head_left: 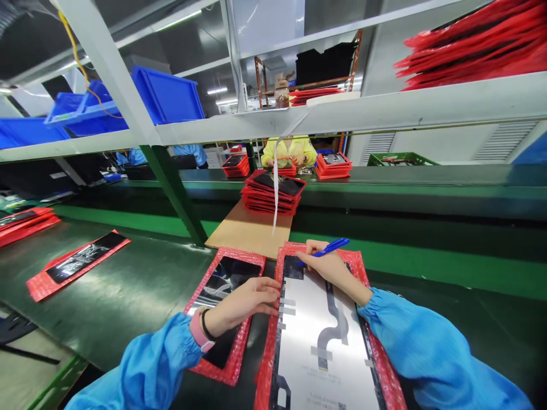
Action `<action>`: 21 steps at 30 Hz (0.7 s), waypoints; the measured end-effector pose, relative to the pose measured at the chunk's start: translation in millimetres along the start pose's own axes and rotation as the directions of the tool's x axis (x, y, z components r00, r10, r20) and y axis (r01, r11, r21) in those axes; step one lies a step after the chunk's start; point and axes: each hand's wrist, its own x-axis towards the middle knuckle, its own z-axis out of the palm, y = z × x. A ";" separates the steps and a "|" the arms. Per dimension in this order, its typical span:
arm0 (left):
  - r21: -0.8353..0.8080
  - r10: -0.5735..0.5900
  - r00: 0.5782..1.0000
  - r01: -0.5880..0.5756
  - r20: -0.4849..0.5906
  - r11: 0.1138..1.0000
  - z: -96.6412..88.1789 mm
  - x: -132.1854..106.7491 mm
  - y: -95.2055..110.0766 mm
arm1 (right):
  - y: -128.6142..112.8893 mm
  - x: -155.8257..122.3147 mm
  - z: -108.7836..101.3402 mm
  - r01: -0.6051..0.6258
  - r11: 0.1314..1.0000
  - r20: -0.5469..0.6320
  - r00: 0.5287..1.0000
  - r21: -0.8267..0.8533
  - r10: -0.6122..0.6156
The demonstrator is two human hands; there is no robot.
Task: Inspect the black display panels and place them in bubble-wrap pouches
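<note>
On the green worktop (pixel 145 276): pen out, panel cropped

Right in front of the wearer, a silver-backed panel (pixel 303 324) lies on red bubble wrap (pixel 390 370), its near end cut off by the frame. The right grip (pixel 325 261) is closed around a blue pen (pixel 336 245) over the panel's dark far-left corner; can't tell if the tip touches. Left grip (pixel 255 297) is loosely spread at the panel's left edge, thumb hard to make out. That forearm hides part of a black panel (pixel 231 269) next door. Small print's unreadable, and a white strip (pixel 276 196) partly blocks a red stack (pixel 258 200).
</note>
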 end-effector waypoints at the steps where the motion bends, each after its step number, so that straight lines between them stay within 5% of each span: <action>1: -0.007 -0.003 1.000 0.003 -0.001 1.000 0.4 0.5 0.2 | 0.9 2.1 1.9 0.009 1.000 0.023 1.000 -0.026 -0.009; 21: -0.005 -0.003 0.999 0.004 0.036 1.000 -2.3 11.2 -1.5 | 4.3 -1.1 9.6 0.001 0.983 0.192 0.981 -0.182 0.034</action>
